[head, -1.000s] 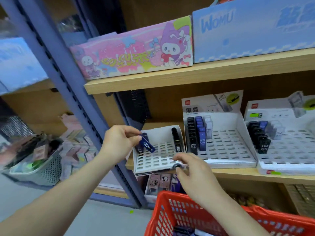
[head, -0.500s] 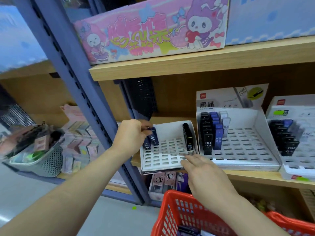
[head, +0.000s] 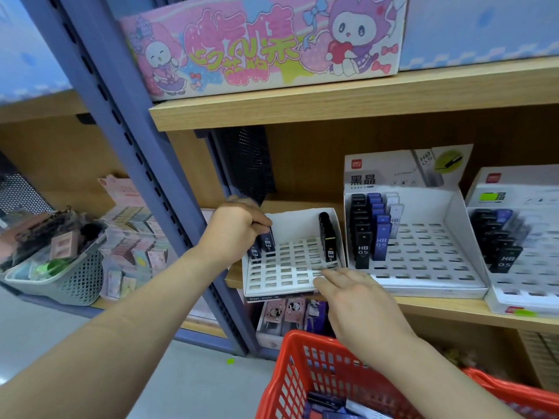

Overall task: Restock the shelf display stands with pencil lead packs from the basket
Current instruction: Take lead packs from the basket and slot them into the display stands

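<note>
Bright even indoor light, soft shadows, wide-angle edge bending, blurred right edge

The single head-worn wide-angle view looks forward and slightly down from close before the wooden shelf [head: 332, 113], so near that the display stands [head: 423, 285] fill centre and right, the left hand [head: 233, 231] and right hand [head: 357, 303] enter from below, and the red basket [head: 302, 373] crosses the bottom edge.

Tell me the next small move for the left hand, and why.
Probably press the pack down into its slot, then let go. The left hand pinches the pack's top at the left column of the stand, so it seems nearly placed, and the right hand lays flat fingers on the stand's front edge, apparently steadying it.
</note>
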Action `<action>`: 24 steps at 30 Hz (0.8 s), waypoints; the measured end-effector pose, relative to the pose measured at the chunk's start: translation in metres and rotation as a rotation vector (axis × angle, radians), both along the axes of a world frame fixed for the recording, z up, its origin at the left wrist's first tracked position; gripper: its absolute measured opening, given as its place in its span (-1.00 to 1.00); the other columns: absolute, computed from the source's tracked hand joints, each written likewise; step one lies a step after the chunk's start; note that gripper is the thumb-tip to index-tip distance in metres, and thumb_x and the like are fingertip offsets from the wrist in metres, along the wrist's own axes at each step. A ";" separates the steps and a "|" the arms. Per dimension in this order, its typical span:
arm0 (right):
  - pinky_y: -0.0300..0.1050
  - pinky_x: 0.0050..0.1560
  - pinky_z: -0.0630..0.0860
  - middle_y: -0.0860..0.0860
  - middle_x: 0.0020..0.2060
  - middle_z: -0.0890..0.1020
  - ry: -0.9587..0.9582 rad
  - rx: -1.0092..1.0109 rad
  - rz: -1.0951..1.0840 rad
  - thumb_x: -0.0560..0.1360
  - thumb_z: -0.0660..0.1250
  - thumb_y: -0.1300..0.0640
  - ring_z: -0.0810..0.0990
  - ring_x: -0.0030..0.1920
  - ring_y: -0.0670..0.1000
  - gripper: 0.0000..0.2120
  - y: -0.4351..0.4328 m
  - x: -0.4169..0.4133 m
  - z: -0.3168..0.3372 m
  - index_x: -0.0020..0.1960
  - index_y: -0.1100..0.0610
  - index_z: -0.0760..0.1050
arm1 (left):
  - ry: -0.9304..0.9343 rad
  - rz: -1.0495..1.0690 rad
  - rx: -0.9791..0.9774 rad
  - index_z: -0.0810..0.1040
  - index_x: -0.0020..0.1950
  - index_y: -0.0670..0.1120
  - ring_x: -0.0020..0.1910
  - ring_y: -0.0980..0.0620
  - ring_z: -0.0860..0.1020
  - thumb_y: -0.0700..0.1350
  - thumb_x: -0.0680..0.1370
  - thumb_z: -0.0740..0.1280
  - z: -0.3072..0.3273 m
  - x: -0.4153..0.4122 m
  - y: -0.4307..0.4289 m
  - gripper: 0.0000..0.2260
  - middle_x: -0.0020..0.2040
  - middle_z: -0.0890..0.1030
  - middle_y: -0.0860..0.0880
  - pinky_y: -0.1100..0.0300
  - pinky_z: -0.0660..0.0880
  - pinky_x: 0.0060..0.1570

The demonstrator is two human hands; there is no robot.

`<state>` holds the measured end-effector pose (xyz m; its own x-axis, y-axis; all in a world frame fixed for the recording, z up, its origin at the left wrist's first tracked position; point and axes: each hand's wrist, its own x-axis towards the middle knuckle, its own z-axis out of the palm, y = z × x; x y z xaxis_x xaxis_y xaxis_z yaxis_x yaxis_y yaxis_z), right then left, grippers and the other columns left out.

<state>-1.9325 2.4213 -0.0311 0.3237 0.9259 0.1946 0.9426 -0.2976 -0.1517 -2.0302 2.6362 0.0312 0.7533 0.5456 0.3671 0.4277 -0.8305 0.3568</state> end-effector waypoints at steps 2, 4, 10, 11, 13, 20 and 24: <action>-0.04 -0.01 0.62 0.02 -0.03 0.73 -0.009 -0.025 -0.002 -0.02 0.63 0.21 0.70 -0.02 0.05 -0.42 0.001 -0.001 -0.001 0.01 0.06 0.70 | -0.011 0.019 -0.004 0.71 -0.12 -0.17 -0.05 -0.10 0.56 -0.36 0.41 0.46 0.003 0.002 0.000 -0.87 -0.13 0.66 -0.11 0.49 0.27 -0.07; -0.03 0.01 0.62 0.03 -0.03 0.73 -0.015 -0.050 -0.001 -0.01 0.63 0.20 0.70 -0.02 0.05 -0.42 0.002 -0.002 0.000 0.02 0.07 0.70 | 0.084 0.039 -0.022 0.69 0.00 -0.17 0.06 -0.07 0.55 -0.35 0.48 0.41 0.007 0.008 -0.002 -0.84 -0.02 0.65 -0.10 0.62 0.21 -0.11; -0.02 0.30 0.46 0.05 0.26 0.61 -0.009 -0.124 -0.013 0.27 0.54 0.15 0.57 0.26 0.07 -0.41 0.000 -0.005 0.012 0.30 0.05 0.56 | 0.343 0.090 -0.027 0.60 0.22 -0.11 0.22 0.03 0.49 -0.25 0.58 0.28 0.012 0.023 0.004 -0.76 0.20 0.57 -0.01 0.57 0.25 -0.10; -0.02 0.43 0.30 0.04 0.42 0.46 0.004 -0.133 0.011 0.43 0.41 0.16 0.41 0.41 0.07 -0.42 -0.001 -0.006 0.014 0.44 0.04 0.41 | 0.343 0.086 -0.014 0.59 0.24 -0.10 0.21 0.01 0.49 -0.23 0.58 0.29 0.012 0.020 0.002 -0.75 0.20 0.56 -0.02 0.51 0.26 -0.04; -0.08 0.53 0.06 -0.02 0.56 0.20 0.049 -0.061 0.060 0.59 0.18 0.16 0.14 0.55 0.01 -0.44 -0.006 -0.004 0.017 0.57 -0.02 0.15 | 0.265 0.083 -0.049 0.55 0.28 -0.10 0.13 -0.01 0.53 -0.19 0.56 0.34 0.011 0.014 -0.003 -0.72 0.15 0.58 -0.07 0.48 0.28 -0.02; -0.23 0.32 0.36 -0.21 0.35 0.48 0.186 0.088 0.041 0.61 0.18 0.06 0.41 0.34 -0.14 -0.59 -0.063 0.007 0.024 0.45 -0.12 0.35 | 0.031 -0.011 -0.119 0.68 0.04 -0.03 -0.15 0.28 0.56 -0.16 0.54 0.35 0.056 -0.005 -0.051 -0.85 -0.14 0.63 0.20 0.49 0.43 -0.10; -0.23 0.13 0.50 -0.24 0.12 0.61 0.258 -0.062 0.002 0.59 0.18 -0.03 0.57 0.13 -0.15 -0.70 -0.101 0.022 -0.001 0.30 -0.16 0.48 | 0.244 -0.259 -0.251 0.70 -0.04 0.01 -0.20 0.29 0.58 -0.13 0.51 0.39 0.047 -0.002 -0.107 -0.89 -0.18 0.67 0.16 0.35 0.54 -0.09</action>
